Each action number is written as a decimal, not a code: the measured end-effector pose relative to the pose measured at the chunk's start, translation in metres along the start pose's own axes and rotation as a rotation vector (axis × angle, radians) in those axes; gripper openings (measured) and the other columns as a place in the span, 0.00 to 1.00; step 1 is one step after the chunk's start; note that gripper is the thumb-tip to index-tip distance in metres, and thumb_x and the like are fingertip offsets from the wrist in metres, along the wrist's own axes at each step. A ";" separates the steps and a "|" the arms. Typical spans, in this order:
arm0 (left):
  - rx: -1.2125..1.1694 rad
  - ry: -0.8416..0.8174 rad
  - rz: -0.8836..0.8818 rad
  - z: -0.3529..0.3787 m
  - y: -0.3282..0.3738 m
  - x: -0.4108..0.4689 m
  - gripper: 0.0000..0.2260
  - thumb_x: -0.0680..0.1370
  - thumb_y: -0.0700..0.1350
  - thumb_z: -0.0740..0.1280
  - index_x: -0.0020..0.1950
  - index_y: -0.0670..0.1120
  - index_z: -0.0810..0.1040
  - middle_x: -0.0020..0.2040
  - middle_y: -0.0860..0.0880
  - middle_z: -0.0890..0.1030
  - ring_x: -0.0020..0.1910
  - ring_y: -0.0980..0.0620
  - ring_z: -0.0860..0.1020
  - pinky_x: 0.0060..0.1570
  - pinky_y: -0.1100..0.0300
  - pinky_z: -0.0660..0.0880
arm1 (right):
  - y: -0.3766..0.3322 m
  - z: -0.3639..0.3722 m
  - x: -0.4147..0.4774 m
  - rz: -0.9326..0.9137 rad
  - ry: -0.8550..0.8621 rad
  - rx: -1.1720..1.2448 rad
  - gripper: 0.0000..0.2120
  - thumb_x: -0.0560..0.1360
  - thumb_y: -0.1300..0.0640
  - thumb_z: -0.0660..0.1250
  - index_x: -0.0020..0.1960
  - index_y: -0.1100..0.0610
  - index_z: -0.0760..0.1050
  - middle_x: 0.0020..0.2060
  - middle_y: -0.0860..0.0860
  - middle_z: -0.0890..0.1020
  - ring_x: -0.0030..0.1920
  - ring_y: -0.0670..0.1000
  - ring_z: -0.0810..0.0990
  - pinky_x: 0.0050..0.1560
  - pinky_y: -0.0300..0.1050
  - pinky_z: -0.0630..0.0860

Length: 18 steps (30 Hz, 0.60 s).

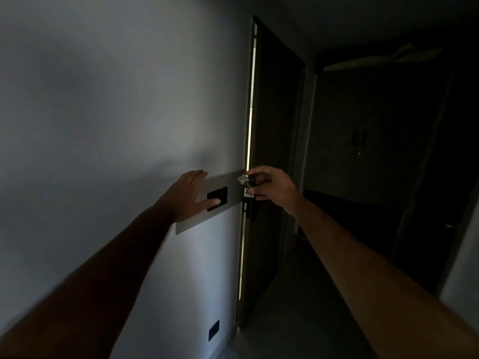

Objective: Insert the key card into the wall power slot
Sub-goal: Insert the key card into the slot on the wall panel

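Left hand point(187, 194) spread flat on matte wall panel point(228, 187), thumb on black rectangular slot point(217, 198); right hand point(269, 185) pinching small metallic item point(245, 180)

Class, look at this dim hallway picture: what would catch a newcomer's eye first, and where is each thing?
The bright strip of light down the edge of the door stands out most, just right of centre. Below it, the right hand holds something small and pale at the door's edge. The left hand lies flat on a grey wall plate, its thumb on the black panel.
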<state>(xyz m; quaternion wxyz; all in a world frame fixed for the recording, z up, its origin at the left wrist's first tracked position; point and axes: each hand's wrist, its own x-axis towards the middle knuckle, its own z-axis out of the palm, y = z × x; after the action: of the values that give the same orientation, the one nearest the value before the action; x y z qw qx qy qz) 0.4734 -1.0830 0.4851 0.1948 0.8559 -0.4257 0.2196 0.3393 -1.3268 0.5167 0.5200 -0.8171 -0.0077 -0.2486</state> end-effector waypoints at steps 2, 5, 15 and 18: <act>0.017 -0.020 -0.018 0.016 0.001 0.013 0.50 0.69 0.75 0.58 0.80 0.42 0.61 0.80 0.42 0.65 0.79 0.43 0.61 0.77 0.49 0.59 | 0.014 -0.008 0.015 -0.007 -0.023 0.018 0.23 0.68 0.73 0.74 0.61 0.59 0.78 0.47 0.55 0.83 0.51 0.57 0.85 0.43 0.46 0.85; 0.051 -0.029 -0.026 0.034 -0.003 0.034 0.51 0.69 0.75 0.57 0.80 0.41 0.61 0.80 0.40 0.65 0.79 0.42 0.61 0.77 0.51 0.57 | 0.042 -0.015 0.043 -0.009 -0.049 0.037 0.23 0.68 0.73 0.74 0.61 0.59 0.78 0.46 0.56 0.82 0.50 0.57 0.85 0.43 0.46 0.85; 0.018 0.070 -0.095 0.072 -0.053 0.120 0.58 0.64 0.84 0.49 0.80 0.42 0.60 0.81 0.41 0.62 0.80 0.43 0.59 0.80 0.49 0.55 | 0.099 -0.003 0.176 -0.131 -0.086 0.026 0.24 0.65 0.76 0.75 0.59 0.65 0.78 0.43 0.55 0.82 0.44 0.50 0.82 0.41 0.39 0.84; 0.049 0.073 -0.101 0.078 -0.075 0.150 0.58 0.65 0.83 0.48 0.81 0.42 0.59 0.81 0.41 0.61 0.81 0.43 0.57 0.80 0.49 0.54 | 0.109 0.005 0.221 -0.131 -0.108 0.034 0.22 0.65 0.77 0.74 0.56 0.63 0.77 0.40 0.52 0.81 0.40 0.49 0.81 0.35 0.34 0.82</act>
<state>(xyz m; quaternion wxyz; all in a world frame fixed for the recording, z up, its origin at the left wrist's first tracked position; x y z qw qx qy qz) 0.6321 -1.1777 0.4913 0.2000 0.8722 -0.3693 0.2508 0.5645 -1.4265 0.5142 0.5152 -0.8181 -0.0935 -0.2378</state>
